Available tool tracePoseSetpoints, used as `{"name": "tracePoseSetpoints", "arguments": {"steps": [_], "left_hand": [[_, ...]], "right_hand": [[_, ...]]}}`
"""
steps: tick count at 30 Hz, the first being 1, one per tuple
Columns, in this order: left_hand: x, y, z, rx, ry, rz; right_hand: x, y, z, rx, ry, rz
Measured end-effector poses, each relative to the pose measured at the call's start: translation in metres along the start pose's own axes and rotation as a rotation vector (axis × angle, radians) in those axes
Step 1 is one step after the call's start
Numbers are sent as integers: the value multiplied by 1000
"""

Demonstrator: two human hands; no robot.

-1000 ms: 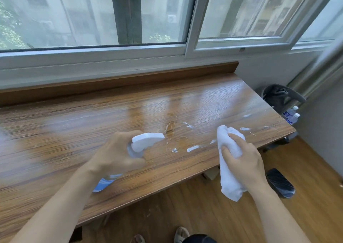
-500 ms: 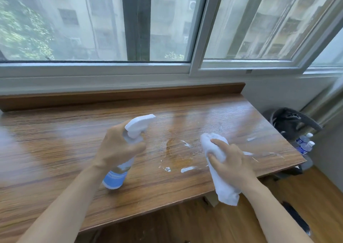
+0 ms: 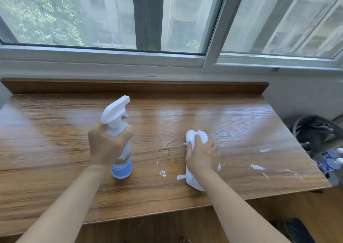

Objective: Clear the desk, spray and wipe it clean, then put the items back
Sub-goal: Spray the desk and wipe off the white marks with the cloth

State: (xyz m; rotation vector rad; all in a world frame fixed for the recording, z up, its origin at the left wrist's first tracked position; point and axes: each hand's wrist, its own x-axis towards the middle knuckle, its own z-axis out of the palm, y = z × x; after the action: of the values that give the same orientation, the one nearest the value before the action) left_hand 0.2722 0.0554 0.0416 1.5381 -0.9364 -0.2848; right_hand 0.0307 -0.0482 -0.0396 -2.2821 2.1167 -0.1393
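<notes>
The wooden desk [image 3: 55, 150] carries wet streaks and white smears around its middle and right side. My left hand [image 3: 107, 146] grips a spray bottle [image 3: 122, 166] with a white trigger head and a blue base, standing upright on the desk. My right hand [image 3: 202, 155] holds a bunched white cloth [image 3: 196, 137] and presses it down on the desk, just right of a wet patch [image 3: 168, 146]. The cloth's tail hangs out below my wrist.
A raised wooden lip [image 3: 130, 87] runs along the desk's back under the window. A dark bag [image 3: 315, 131] and water bottles [image 3: 334, 159] sit on the floor past the right edge. White smears [image 3: 257, 166] mark the desk's right part.
The bottle went from tilted with its nozzle toward the desk to upright with its base on the desk. My right hand moved the cloth forward onto the desk surface.
</notes>
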Motion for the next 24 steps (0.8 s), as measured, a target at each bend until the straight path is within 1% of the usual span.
{"name": "tracePoseSetpoints", "arguments": {"steps": [3,6,9,13,16,19,22,24], "left_hand": [[4,-1,2,-25,15,-15],[5,-1,3,-13,19,-16],[3,-3,4,-2,16,-8],[-1,-5,7,-5,-10,28],[-4,-6,7,2,-19,53],[-6,-6,9,19,-29,92],[-9,-6,8,25,-35,123],[-11,-5,6,20,-22,121]], "right_hand": [[43,-13,-2,11,-55,0],[52,-16,-4,40,-114,-34],[25,-3,-8,103,-141,-106],[-37,19,-7,49,-98,-280],[-44,24,-7,57,-135,-318],[-11,15,-6,94,-143,-277],[39,-3,-6,133,-146,-134],[60,-15,-6,113,-151,-91]]}}
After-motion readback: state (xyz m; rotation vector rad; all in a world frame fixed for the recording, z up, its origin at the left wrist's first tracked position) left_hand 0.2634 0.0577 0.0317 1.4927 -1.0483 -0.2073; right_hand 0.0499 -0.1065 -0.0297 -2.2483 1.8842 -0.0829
